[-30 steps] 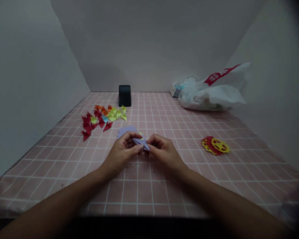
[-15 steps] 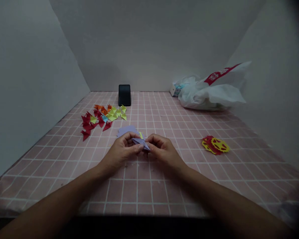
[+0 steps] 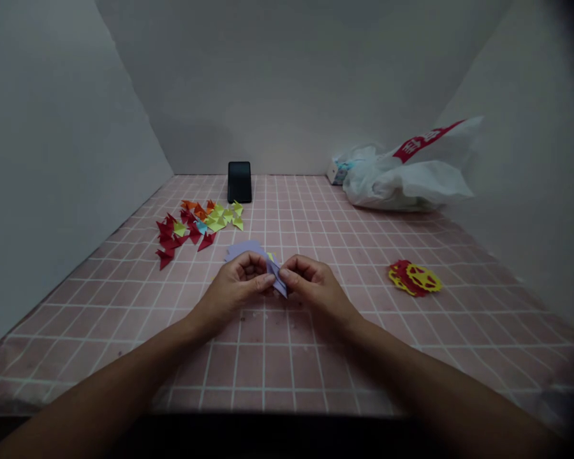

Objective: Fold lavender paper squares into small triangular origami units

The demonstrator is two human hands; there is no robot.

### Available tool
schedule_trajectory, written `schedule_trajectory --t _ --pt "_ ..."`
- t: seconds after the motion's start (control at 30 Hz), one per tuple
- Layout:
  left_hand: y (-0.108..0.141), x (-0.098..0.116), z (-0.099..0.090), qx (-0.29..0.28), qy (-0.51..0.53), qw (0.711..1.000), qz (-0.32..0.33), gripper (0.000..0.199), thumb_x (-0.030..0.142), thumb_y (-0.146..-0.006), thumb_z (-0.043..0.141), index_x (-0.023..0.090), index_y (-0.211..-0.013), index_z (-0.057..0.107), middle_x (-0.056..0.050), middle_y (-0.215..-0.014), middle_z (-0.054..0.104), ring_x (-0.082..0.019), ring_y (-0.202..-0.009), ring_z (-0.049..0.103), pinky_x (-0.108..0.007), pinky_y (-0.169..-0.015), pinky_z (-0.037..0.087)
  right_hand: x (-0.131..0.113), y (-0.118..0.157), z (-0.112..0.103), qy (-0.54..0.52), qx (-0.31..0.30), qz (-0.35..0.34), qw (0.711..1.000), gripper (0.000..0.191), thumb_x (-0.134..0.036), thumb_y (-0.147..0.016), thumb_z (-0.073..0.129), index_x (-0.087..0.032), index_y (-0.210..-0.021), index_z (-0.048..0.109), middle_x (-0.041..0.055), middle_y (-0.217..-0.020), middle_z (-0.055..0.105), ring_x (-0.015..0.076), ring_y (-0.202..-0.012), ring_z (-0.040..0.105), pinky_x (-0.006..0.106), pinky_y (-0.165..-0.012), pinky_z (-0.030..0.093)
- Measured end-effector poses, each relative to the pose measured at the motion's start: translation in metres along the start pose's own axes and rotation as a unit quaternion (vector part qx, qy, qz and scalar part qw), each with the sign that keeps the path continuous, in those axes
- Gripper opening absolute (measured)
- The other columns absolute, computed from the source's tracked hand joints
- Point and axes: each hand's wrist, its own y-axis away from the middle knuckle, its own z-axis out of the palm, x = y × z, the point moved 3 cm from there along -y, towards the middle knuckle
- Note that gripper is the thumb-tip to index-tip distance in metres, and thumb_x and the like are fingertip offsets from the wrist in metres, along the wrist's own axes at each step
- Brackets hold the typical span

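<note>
Between both hands is a small folded piece of purple paper (image 3: 278, 285), tilted with one point downward. My left hand (image 3: 243, 280) pinches its left side, the thumb lying on the front. On the other side my right hand (image 3: 310, 280) grips the paper between thumb and fingers. Just behind my left hand lie several flat sheets of purple paper (image 3: 245, 248) on the table, partly hidden by the fingers. A bit of yellow paper (image 3: 272, 257) shows between the hands, behind the folded piece.
Folded paper cranes (image 3: 205, 241) in red, orange, yellow and blue lie at the left. A black phone (image 3: 240, 182) stands behind them. Red and yellow cut-out discs (image 3: 423, 278) lie at the right. A white plastic bag (image 3: 406, 185) and a small box (image 3: 335, 172) sit at the back right.
The purple paper has turned from lying nearly sideways to a steeper tilt, its point now lower. My fingers have shifted slightly on it.
</note>
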Motion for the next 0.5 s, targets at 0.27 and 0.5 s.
schedule_trajectory --t 0.27,0.5 --pt "0.0015 0.0056 0.002 0.007 0.002 0.996 0.088 0.024 0.021 -0.082 0.07 0.02 -0.104 0.06 0.0 -0.087 0.066 -0.014 -0.079 0.067 -0.027 -0.072 0.057 0.0033 -0.0004 -0.0014 -0.068 0.001 0.027 0.997 0.022 -0.037 -0.081 0.071 -0.019 -0.077 0.06 -0.0014 -0.069 0.062 0.0111 -0.058 0.057 0.026 -0.059 0.047" --pt "0.0036 0.0002 0.0002 0.004 -0.101 0.985 0.139 0.018 0.015 -0.083 0.068 0.019 -0.1 0.065 -0.002 -0.095 0.069 -0.015 -0.087 0.068 -0.027 -0.081 0.055 0.0057 -0.0013 -0.0012 -0.096 -0.003 0.023 0.995 0.021 -0.035 -0.081 0.073 -0.019 -0.075 0.06 -0.0016 -0.065 0.063 0.0107 -0.056 0.057 0.026 -0.06 0.046"
